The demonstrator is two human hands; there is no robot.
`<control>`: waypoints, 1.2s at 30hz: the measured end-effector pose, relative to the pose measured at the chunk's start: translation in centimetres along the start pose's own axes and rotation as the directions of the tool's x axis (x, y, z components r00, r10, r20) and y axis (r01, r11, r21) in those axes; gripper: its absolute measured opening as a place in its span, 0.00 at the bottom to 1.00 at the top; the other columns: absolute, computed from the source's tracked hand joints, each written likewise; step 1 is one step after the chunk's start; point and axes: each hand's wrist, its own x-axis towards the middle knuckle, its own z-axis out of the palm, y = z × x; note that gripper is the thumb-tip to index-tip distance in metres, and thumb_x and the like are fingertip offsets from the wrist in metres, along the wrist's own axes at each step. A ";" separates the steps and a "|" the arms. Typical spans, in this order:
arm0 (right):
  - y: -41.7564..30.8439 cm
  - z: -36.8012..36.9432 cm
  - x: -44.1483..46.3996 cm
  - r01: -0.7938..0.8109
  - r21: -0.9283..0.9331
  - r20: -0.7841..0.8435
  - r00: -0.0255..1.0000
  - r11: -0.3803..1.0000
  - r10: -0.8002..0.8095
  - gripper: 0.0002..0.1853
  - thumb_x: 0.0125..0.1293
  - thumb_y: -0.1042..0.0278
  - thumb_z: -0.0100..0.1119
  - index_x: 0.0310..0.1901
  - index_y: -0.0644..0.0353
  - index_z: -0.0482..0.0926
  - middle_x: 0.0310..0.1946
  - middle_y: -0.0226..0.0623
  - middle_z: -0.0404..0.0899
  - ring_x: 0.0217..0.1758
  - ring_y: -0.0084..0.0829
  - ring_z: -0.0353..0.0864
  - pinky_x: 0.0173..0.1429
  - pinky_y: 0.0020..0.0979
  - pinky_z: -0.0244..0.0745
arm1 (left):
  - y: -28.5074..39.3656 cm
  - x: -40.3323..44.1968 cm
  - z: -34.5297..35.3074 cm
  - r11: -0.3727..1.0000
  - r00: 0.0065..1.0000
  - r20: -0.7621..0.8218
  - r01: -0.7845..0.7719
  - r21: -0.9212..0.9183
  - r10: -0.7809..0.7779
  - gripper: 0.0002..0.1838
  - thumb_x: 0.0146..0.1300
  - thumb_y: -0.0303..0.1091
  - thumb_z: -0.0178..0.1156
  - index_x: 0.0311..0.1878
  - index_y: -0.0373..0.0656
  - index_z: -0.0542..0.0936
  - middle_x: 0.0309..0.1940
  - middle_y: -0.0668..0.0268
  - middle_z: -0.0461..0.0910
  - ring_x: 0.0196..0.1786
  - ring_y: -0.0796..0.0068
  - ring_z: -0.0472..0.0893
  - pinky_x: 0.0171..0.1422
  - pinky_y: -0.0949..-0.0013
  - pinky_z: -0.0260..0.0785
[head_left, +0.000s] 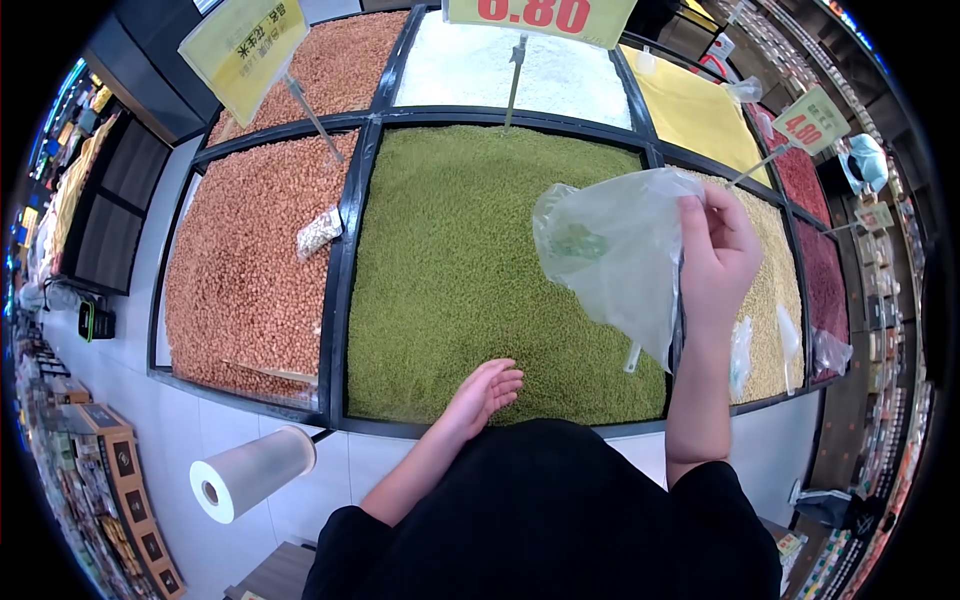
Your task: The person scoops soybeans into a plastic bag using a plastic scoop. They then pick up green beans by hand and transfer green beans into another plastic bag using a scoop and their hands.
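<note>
My right hand is raised at the right, its thumb and fingers pinching the edge of a thin clear plastic bag. The bag hangs to the left of that hand, over a bin of small green beans; a green patch shows on or through it. Below the bag a short whitish stick-like end pokes out, and what it belongs to is hidden. My left hand is low over the near edge of the green beans, holding nothing, fingers loosely stretched and slightly curled.
Reddish-brown nuts or beans fill the left bin, with a small packet on top. A plastic bag roll juts out at front left. Price signs stand on rods. Black dividers separate the bins.
</note>
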 end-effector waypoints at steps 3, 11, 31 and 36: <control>-0.6 -0.8 -0.5 0.052 0.012 -0.085 0.995 0.999 -0.051 0.05 0.71 0.77 0.64 0.45 0.66 0.82 0.32 0.24 0.80 0.30 0.11 0.74 0.33 0.15 0.68 | 0.4 0.1 1.1 0.998 1.000 0.000 -0.011 0.064 0.011 0.18 0.80 0.41 0.50 0.64 0.41 0.71 0.54 0.60 0.81 0.55 0.70 0.81 0.59 0.66 0.76; -1.1 -2.4 -2.0 -0.014 0.132 -0.201 0.979 0.991 0.041 0.07 0.72 0.76 0.63 0.47 0.68 0.81 0.38 0.30 0.83 0.37 0.14 0.80 0.42 0.16 0.74 | -0.4 -0.3 2.6 0.985 0.999 0.028 0.041 0.166 -0.046 0.19 0.81 0.43 0.48 0.64 0.41 0.71 0.54 0.61 0.81 0.56 0.71 0.81 0.61 0.65 0.76; 6.7 -9.3 -12.2 -0.271 0.605 -0.135 0.892 0.749 0.432 0.10 0.79 0.69 0.45 0.55 0.62 0.70 0.51 0.38 0.78 0.55 0.29 0.80 0.61 0.34 0.74 | -0.9 2.1 9.8 0.982 0.871 0.480 0.169 -0.089 -0.107 0.36 0.80 0.59 0.41 0.77 0.40 0.57 0.73 0.51 0.67 0.73 0.59 0.70 0.74 0.53 0.67; 7.9 -11.8 -16.4 -0.384 0.629 -0.096 0.825 0.676 0.557 0.04 0.76 0.72 0.46 0.47 0.60 0.70 0.45 0.36 0.79 0.51 0.26 0.80 0.58 0.31 0.73 | 0.3 1.6 10.9 0.979 0.962 0.206 -0.196 0.051 0.182 0.25 0.80 0.42 0.49 0.73 0.41 0.63 0.68 0.55 0.73 0.68 0.61 0.76 0.71 0.53 0.71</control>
